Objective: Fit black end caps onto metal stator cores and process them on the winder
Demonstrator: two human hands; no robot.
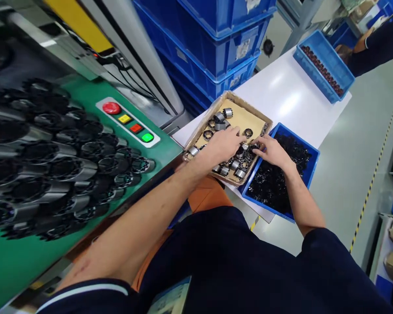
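Left hand (227, 143) and right hand (273, 151) are resting over one box (241, 117) of many rings (228, 113); one bin (309, 173) is sitting at its four o'clock. Right fingers are standing apart; left, cannot tell.

Bright, cool indoor light, 2 patches of white glare on the smooth white surface (291, 104), wide-angle stretching toward the edges, blurred black-and-silver metal rings (55, 189) at far left, dim upper-left corner
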